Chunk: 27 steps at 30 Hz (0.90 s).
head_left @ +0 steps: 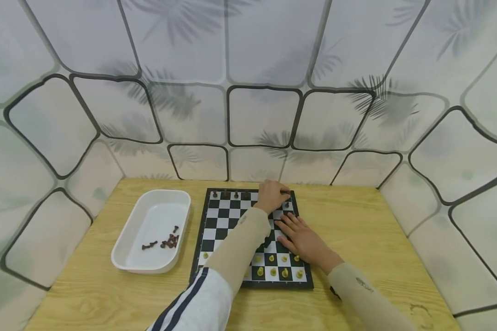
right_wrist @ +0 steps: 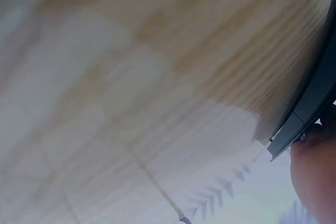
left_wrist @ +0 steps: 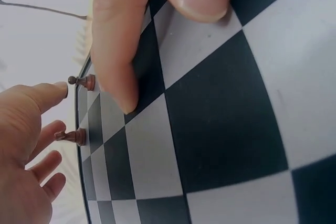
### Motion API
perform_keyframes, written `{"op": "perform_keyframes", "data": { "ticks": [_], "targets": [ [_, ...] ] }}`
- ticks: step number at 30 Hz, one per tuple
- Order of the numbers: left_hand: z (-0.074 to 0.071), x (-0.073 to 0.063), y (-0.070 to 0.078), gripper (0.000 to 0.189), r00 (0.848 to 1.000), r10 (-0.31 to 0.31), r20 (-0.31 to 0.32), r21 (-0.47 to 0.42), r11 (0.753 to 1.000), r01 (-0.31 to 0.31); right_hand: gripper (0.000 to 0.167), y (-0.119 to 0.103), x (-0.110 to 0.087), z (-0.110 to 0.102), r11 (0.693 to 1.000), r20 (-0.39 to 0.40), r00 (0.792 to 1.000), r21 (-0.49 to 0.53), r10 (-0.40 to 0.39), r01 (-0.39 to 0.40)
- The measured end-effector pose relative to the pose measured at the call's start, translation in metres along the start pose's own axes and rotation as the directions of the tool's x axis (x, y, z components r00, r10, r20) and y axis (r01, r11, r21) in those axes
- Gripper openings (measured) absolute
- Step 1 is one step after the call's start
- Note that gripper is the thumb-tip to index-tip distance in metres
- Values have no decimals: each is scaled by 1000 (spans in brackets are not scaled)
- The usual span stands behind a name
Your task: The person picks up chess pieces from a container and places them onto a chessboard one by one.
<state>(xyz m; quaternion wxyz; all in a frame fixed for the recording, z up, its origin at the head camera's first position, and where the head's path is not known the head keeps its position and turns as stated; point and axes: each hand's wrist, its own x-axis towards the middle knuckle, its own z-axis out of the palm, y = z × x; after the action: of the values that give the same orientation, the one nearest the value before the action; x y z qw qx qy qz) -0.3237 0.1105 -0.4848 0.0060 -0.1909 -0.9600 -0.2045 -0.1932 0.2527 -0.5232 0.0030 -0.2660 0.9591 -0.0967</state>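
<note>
A black and white chessboard (head_left: pixel 222 223) lies on the table. My left hand (head_left: pixel 270 195) reaches over its far right part. In the left wrist view its fingers are spread, one fingertip close beside a dark brown pawn (left_wrist: pixel 85 82); a second brown chess piece (left_wrist: pixel 73 136) stands by the lower fingers. Contact with either cannot be told. The right hand (head_left: pixel 304 237) rests on the board's right side, fingers stretched out; large fingertips (left_wrist: pixel 118 51) touch the squares in the left wrist view. Yellow chess pieces (head_left: pixel 285 273) stand in rows at the near side.
Left of the board is a white plastic tray (head_left: pixel 122 257) holding several brown pieces (head_left: pixel 170 241). More brown pieces (head_left: pixel 236 195) stand along the far edge. The wooden table (head_left: pixel 343 211) meets a patterned cloth wall (head_left: pixel 257 115) at the back and sides.
</note>
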Motion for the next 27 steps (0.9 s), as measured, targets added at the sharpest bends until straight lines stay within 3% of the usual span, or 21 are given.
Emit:
{"op": "perform_keyframes", "data": {
  "ticks": [7, 27],
  "targets": [
    [4, 3, 2, 31, 999, -30, 13, 69, 997, 29, 60, 1, 0, 2, 1000, -9, 1000, -13, -2, 2],
    [5, 3, 2, 29, 998, -50, 48, 84, 995, 46, 61, 3, 0, 3, 1000, 7, 1000, 3, 10, -10]
  ]
}}
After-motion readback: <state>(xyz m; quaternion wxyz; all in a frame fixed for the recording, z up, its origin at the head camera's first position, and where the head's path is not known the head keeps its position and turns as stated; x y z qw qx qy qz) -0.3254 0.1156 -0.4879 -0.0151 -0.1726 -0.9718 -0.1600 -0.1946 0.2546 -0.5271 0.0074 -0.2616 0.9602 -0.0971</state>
